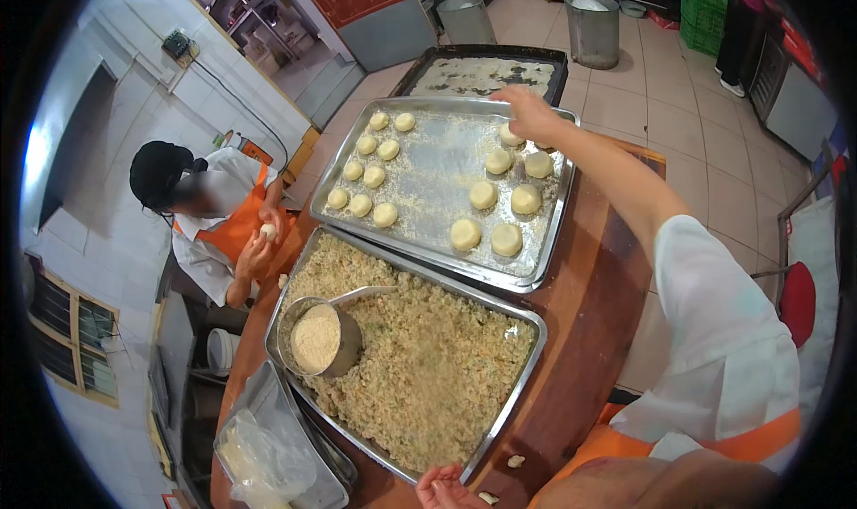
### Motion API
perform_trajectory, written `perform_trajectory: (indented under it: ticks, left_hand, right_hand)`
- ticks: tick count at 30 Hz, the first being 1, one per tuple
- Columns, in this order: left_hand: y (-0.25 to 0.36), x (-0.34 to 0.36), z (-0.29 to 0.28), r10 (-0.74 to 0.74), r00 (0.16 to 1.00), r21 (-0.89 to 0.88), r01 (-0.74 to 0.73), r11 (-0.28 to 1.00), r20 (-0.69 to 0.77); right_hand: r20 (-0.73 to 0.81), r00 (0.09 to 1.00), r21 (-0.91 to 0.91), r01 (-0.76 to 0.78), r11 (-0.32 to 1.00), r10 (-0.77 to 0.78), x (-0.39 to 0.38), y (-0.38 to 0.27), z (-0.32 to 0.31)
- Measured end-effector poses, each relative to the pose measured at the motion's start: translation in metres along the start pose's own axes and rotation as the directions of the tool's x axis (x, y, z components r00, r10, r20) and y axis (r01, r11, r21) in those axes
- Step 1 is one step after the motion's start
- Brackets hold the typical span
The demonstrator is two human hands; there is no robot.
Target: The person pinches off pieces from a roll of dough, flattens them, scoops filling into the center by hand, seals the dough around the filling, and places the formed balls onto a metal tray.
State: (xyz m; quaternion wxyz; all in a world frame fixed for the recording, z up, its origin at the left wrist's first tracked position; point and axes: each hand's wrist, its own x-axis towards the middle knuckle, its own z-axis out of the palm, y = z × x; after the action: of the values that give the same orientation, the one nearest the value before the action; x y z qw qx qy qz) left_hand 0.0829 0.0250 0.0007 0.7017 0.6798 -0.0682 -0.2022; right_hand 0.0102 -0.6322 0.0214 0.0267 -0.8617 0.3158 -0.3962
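My right hand (527,112) reaches over the back right corner of a steel tray (428,170), fingers apart and slightly bent, just above several pale round dough pieces (504,237). Smaller dough pieces (384,212) sit on its left half, amid scattered crumbs. Low at the bottom edge, my left hand (442,484) has curled fingers beside a tray of crumbly filling (428,375); whatever they may hold is hidden. In that filling stand a steel container of pale crumbs (317,335) and a metal utensil (364,293), partly behind it.
A co-worker (210,241) at the left pinches a dough ball (268,231). Trays sit on a wooden table (607,259), with a dark tray (482,71) behind and plastic bags (268,455) front left. Steel bins (591,36), green crates (701,13) and another person (732,71) are beyond.
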Motion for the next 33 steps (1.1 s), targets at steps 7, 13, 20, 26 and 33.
perform_trajectory:
  ticks: [7,13,20,26,33]
  left_hand:
    - [-0.040,-0.018,-0.056,-0.019,0.997,-0.170,0.033,0.985,0.081]
    - [0.025,-0.055,-0.006,0.075,0.983,0.212,-0.038,0.977,-0.170]
    - [-0.030,-0.085,-0.081,0.254,0.922,0.884,-0.362,0.296,0.292]
    - [-0.043,-0.095,-0.116,0.294,0.906,0.902,-0.373,0.219,0.303]
    - [-0.053,-0.088,-0.136,0.397,0.860,0.859,-0.441,0.260,0.321]
  right_hand:
    - [0.047,0.995,0.605,-0.096,0.790,0.084,-0.078,-0.128,-0.098]
    - [0.510,0.822,0.686,-0.214,0.695,-0.251,-0.249,-0.250,-0.133]
    - [0.458,0.654,0.804,-0.017,0.594,-0.602,-0.335,-0.351,-0.115]
    - [0.428,0.542,0.791,0.162,0.590,-0.723,-0.348,-0.423,-0.114]
    - [0.457,0.241,0.800,0.310,0.514,-0.856,-0.366,-0.492,-0.088]
